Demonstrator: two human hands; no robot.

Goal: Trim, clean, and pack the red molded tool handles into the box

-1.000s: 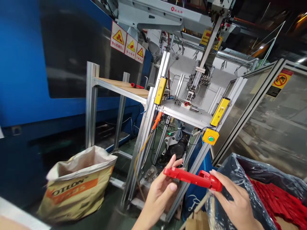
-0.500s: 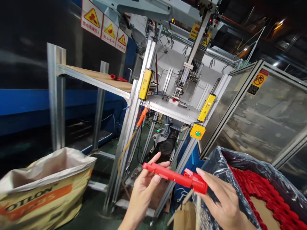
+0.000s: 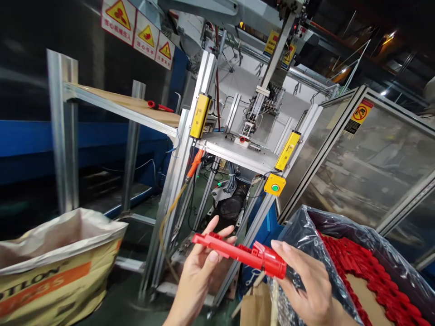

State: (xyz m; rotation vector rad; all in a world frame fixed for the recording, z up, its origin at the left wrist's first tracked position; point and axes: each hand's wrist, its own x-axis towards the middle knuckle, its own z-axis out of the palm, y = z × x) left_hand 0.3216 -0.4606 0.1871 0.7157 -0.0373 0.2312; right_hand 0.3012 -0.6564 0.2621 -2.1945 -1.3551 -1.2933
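Turning the red plastic part [image 3: 238, 254], we now see another side, our left hand [image 3: 196, 272] pinching its thin end [image 3: 199, 239], our right hand [image 3: 310, 281] its thick end [image 3: 274, 264].

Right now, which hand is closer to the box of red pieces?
The right hand, in front of the left side of the box; the left hand is farther left.
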